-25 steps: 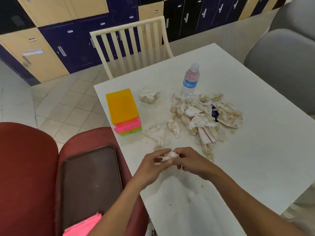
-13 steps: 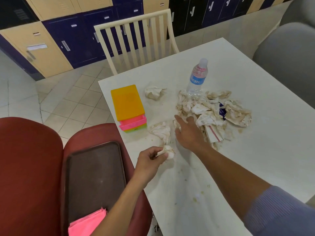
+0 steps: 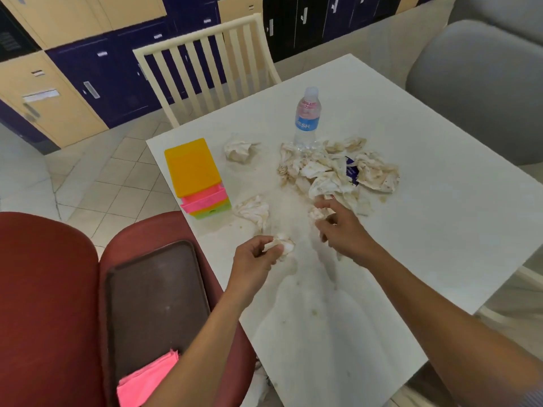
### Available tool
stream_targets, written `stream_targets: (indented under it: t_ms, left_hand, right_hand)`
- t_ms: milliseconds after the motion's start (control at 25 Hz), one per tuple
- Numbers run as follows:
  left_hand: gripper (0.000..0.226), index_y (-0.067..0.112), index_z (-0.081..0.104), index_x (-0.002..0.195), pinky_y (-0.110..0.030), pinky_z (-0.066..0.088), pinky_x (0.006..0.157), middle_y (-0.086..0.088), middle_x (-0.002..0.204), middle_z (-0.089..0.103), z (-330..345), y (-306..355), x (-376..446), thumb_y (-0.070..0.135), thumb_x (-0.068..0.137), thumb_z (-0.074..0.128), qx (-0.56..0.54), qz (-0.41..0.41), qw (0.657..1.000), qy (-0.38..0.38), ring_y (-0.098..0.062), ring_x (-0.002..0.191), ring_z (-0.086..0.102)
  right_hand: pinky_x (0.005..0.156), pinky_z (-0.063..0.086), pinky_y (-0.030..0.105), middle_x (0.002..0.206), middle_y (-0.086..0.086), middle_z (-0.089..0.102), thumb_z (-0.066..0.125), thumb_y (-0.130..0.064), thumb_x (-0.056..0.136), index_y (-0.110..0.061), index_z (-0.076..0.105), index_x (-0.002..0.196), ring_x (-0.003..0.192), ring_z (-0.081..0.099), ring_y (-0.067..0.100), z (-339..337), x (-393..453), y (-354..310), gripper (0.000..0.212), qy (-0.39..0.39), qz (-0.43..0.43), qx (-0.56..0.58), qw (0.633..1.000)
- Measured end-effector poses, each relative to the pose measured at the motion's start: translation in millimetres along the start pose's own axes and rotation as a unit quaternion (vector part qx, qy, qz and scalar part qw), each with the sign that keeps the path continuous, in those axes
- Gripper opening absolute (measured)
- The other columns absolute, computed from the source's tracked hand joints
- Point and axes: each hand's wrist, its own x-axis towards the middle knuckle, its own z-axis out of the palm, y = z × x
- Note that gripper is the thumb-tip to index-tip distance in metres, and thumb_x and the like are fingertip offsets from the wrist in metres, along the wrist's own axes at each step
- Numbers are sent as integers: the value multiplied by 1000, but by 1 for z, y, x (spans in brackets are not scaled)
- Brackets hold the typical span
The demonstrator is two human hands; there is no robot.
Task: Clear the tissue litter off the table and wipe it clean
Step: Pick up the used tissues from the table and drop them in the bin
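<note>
The white table (image 3: 440, 230) is smeared with brown stains and crumbs. My left hand (image 3: 252, 259) grips a small crumpled tissue ball (image 3: 283, 245) just above the table's near left part. A little to its right, my right hand (image 3: 343, 233) pinches a small tissue scrap (image 3: 318, 214) at the near edge of the big pile of stained tissues (image 3: 338, 171). Another crumpled tissue (image 3: 254, 211) lies left of my right hand. One more tissue (image 3: 239, 149) lies farther back.
A water bottle (image 3: 307, 118) stands behind the pile. Stacked orange, pink and green boxes (image 3: 194, 168) sit at the table's left edge. A brown tray (image 3: 155, 304) with a pink cloth (image 3: 144, 380) lies on the red chair (image 3: 44, 289). A cream chair (image 3: 205, 69) and a grey chair (image 3: 476, 83) flank the table.
My hands parted; the left kept the tissue ball. My right hand reached to the scrap beside the pile, took it between its fingers and has drawn back a little.
</note>
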Motion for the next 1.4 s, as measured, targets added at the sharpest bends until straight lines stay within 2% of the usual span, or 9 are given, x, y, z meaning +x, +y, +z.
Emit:
stream_targets:
  t_ms: [280,440,640,760,880,1000,1120,1240,1400]
  left_hand:
    - [24,16,68,106,-33,57,81,-2,98,72,76,-8,-39,17,83,73,40,-2,995,-91,-18,89,69]
    - [28,15,67,109,-29,58,78,-2,101,71,132,-13,-66,18,83,74,76,4,985,-152,-15,87,71]
    - [19,21,68,102,-24,57,72,1,99,72,216,-28,-114,19,84,72,154,5,958,-242,-14,87,70]
    - [22,22,67,106,-17,49,61,-1,101,71,257,-49,-136,18,85,70,221,7,937,-270,-13,82,67]
    - [23,28,66,104,-21,49,74,4,107,67,292,-76,-155,22,82,72,279,14,912,-301,-6,91,62]
    - [27,33,64,103,-24,51,83,5,114,62,325,-99,-175,20,81,73,315,17,888,-334,-1,96,57]
    - [49,27,59,126,-16,48,71,0,124,54,345,-112,-189,8,82,70,360,10,865,-350,-10,95,59]
    - [57,26,54,132,-13,43,68,-2,131,50,348,-116,-190,3,82,68,366,7,868,-335,-10,93,61]
    - [44,25,61,123,-17,45,70,4,117,56,332,-103,-177,13,83,71,362,10,879,-310,-2,87,57]
  right_hand:
    - [66,50,30,87,2,66,54,-22,94,-32,52,116,66,63,15,-87,-115,86,24,118,75,76,987]
    - [59,52,37,89,0,64,55,-16,93,-32,51,111,65,63,20,-135,-182,165,24,228,160,96,956]
    - [72,56,51,89,7,66,58,-11,87,-25,54,97,68,65,26,-169,-259,264,18,336,272,180,884]
    - [63,53,38,89,7,66,63,-15,82,-23,56,90,71,62,26,-176,-289,298,13,340,319,186,865]
    - [53,43,28,74,8,62,62,-16,85,-15,59,95,58,55,22,-191,-316,314,10,348,337,206,850]
    - [55,44,28,73,3,61,60,-19,88,-16,63,95,60,57,19,-206,-335,325,8,355,325,207,852]
    - [58,45,28,75,1,62,58,-19,90,-18,63,95,63,58,18,-210,-346,327,7,344,311,218,859]
    - [57,44,26,78,3,61,59,-16,89,-17,62,98,63,56,17,-209,-345,322,10,324,294,222,871]
    - [61,43,25,88,3,61,61,-18,89,-18,62,99,71,58,16,-199,-324,302,11,288,265,220,893]
